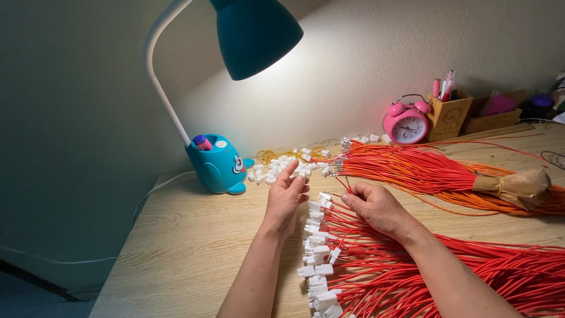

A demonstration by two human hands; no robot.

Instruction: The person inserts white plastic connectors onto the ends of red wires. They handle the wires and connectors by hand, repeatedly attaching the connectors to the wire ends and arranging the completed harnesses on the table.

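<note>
My left hand (286, 197) reaches forward with its fingertips pinching a small white plastic connector (302, 172) at the edge of a loose pile of white connectors (276, 167). My right hand (376, 207) is closed on a thin red wire (347, 184), pinching it near its metal tip. Under my right hand lies a spread of red wires with white connectors fitted (318, 253). Farther back lies a bundle of bare-ended red and orange wires (412, 168), bound with brown paper (521, 185).
A teal desk lamp (253, 35) with a cartoon-shaped base (219, 165) stands at the left on the wooden desk (194, 247). At the back stand a pink alarm clock (406, 122), a wooden pen holder (448, 115) and a cardboard box (494, 112). The desk's left edge drops away.
</note>
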